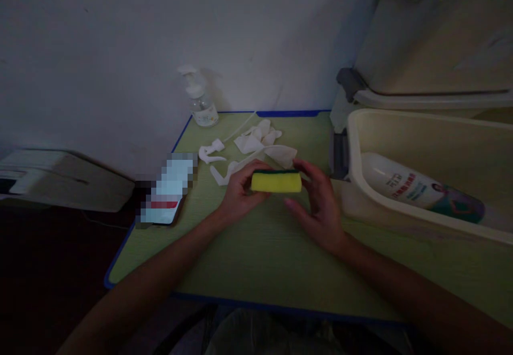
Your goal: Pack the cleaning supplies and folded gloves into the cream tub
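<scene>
A yellow sponge [276, 182] with a dark green scouring layer on top is held level above the table. My left hand [243, 192] grips its left end, fingers behind and thumb underneath. My right hand [320, 205] is at the sponge's right end with fingers curved and thumb apart from it. Its index fingertip overlaps the far right corner; whether it touches I cannot tell. Just beyond the hands lie crumpled white gloves [260, 137], another flat white piece [280, 155] and a white spray trigger head [212, 152] with a thin tube.
A clear pump bottle [204, 110] stands at the back left against the wall. A phone [170, 189] with a lit, blurred screen rests at the table's left edge. On the right, a cream bin [352, 168] with its lid raised contains a white labelled bottle [417, 186].
</scene>
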A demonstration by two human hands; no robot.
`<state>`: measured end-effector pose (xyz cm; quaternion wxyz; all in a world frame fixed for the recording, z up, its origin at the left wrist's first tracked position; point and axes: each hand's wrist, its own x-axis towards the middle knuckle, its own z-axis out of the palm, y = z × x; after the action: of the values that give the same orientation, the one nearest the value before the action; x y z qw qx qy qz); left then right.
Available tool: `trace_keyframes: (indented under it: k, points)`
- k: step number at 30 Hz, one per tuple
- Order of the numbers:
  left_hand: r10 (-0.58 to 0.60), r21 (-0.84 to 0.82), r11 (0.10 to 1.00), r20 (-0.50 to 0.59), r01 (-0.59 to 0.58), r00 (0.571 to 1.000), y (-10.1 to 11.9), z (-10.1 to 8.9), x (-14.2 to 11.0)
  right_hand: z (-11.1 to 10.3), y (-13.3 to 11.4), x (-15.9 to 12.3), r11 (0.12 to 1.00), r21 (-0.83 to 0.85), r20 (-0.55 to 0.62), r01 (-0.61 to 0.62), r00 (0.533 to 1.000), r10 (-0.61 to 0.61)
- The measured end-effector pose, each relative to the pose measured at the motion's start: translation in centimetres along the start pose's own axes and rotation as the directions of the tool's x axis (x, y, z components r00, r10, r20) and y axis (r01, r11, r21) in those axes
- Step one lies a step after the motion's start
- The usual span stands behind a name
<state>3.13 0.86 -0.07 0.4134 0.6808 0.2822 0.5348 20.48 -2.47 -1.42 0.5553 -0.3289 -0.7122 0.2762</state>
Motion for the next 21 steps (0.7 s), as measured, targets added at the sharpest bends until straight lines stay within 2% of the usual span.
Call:
trace_keyframes:
  k: [4, 9, 13, 21]
  points:
    - [0.053, 0.048, 0.997, 0.032, -0.054, 0.998, 0.03, 0.33, -0.44, -0.1, 0.23, 0.22, 0.998, 0.009, 0.013, -0.067, 0.998, 0.067]
    - [0.127, 0.107, 0.985, 0.069, -0.134, 0.989, 0.39, 0.5, -0.53, -0.12, 0.06, 0.4, 0.996, 0.062, 0.005, -0.069, 0.998, 0.069]
    - [0.182, 0.125, 0.974, 0.073, -0.19, 0.981, 0.39, 0.64, -0.33, -0.24, -0.18, 0.45, 0.997, 0.072, 0.011, -0.027, 1.0, 0.026]
    - [0.186, 0.144, 0.97, 0.07, -0.195, 0.98, 0.5, 0.7, -0.32, -0.4, -0.17, 0.45, 0.999, 0.009, -0.028, 0.035, 0.999, -0.034]
